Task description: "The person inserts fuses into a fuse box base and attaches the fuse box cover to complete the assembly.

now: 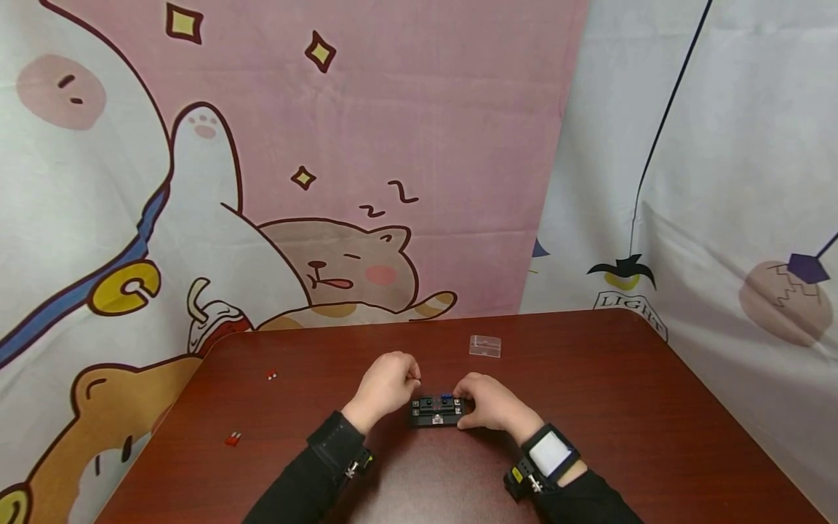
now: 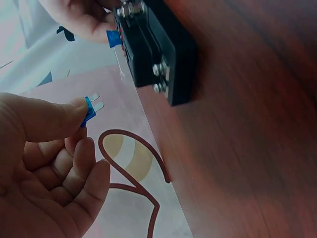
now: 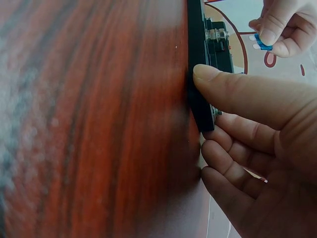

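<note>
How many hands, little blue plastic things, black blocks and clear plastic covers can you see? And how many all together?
Hands: 2, the left hand and the right hand
Little blue plastic things: 2, the pinched one and the one at the block
Black block: 1
Clear plastic cover: 1
Total: 6

1. On my desk [image 1: 589, 407], the fuse block [image 1: 437, 420] sits between my left hand [image 1: 385, 386] and right hand [image 1: 494, 404].
2. A fuse [image 2: 89, 113] is in my left hand.
3. A case [image 1: 485, 346] lies behind the block, rightward.
4. Small pieces [image 1: 233, 439] lie well left, 1 group behind the other.
</note>
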`<action>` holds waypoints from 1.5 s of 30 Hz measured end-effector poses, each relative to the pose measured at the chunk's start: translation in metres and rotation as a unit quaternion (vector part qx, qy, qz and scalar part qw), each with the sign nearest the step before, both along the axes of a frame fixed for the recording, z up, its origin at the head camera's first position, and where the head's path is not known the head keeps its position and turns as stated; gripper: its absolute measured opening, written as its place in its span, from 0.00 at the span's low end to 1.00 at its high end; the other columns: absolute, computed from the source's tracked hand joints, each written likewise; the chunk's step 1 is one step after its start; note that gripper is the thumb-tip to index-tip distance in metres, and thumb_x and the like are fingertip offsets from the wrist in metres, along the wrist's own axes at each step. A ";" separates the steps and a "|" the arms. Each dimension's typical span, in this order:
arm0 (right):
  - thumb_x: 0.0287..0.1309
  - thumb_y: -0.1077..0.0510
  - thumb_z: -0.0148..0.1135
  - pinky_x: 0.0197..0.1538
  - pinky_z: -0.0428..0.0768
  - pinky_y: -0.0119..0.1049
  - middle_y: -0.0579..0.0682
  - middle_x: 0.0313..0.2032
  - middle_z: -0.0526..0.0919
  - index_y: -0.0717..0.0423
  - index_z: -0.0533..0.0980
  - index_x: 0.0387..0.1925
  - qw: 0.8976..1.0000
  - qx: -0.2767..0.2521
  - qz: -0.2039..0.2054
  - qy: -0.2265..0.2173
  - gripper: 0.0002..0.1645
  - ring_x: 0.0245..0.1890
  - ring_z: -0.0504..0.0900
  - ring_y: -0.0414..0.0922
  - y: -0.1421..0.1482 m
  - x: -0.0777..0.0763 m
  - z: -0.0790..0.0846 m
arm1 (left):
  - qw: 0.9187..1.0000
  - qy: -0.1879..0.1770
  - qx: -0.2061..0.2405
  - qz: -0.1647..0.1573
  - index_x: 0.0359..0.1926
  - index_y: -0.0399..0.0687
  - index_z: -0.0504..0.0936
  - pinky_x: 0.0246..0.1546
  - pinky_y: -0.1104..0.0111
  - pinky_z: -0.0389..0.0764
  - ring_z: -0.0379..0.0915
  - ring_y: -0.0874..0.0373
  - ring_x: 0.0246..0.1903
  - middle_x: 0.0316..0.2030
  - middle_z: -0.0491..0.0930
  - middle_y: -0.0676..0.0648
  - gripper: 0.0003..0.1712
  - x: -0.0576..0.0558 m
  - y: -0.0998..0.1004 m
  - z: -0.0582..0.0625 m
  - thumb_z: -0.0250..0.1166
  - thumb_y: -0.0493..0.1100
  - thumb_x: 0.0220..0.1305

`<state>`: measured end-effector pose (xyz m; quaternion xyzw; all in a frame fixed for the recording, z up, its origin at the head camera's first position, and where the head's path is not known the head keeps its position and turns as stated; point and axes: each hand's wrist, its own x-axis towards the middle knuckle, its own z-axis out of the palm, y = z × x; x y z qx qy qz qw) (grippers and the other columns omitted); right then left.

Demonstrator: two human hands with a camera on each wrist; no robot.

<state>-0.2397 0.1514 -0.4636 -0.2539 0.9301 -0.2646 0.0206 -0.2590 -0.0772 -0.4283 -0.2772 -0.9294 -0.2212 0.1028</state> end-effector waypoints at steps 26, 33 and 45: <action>0.39 0.58 0.82 0.43 0.76 0.45 0.47 0.36 0.78 0.57 0.80 0.40 1.000 -0.014 -0.007 -0.008 0.24 0.36 0.75 0.45 -0.001 0.002 -0.001 | 0.999 -0.009 0.006 -0.049 0.27 0.49 0.85 0.29 0.72 0.73 0.69 0.66 0.25 0.24 0.75 0.57 0.07 0.011 0.028 -0.014 0.76 0.37 0.53; 0.38 0.59 0.82 0.42 0.75 0.44 0.47 0.36 0.78 0.57 0.80 0.39 1.000 -0.012 -0.002 0.002 0.23 0.36 0.75 0.45 -0.001 0.002 -0.001 | 0.998 -0.007 0.005 -0.058 0.26 0.48 0.86 0.29 0.73 0.73 0.69 0.66 0.26 0.24 0.76 0.56 0.06 0.013 0.033 -0.015 0.76 0.36 0.53; 0.36 0.59 0.82 0.42 0.76 0.43 0.46 0.36 0.78 0.58 0.80 0.38 1.000 -0.004 0.005 0.025 0.24 0.36 0.75 0.43 0.001 0.000 -0.004 | 0.998 0.013 -0.003 -0.064 0.26 0.50 0.85 0.29 0.74 0.72 0.69 0.67 0.26 0.24 0.75 0.58 0.07 0.013 0.039 -0.019 0.76 0.37 0.53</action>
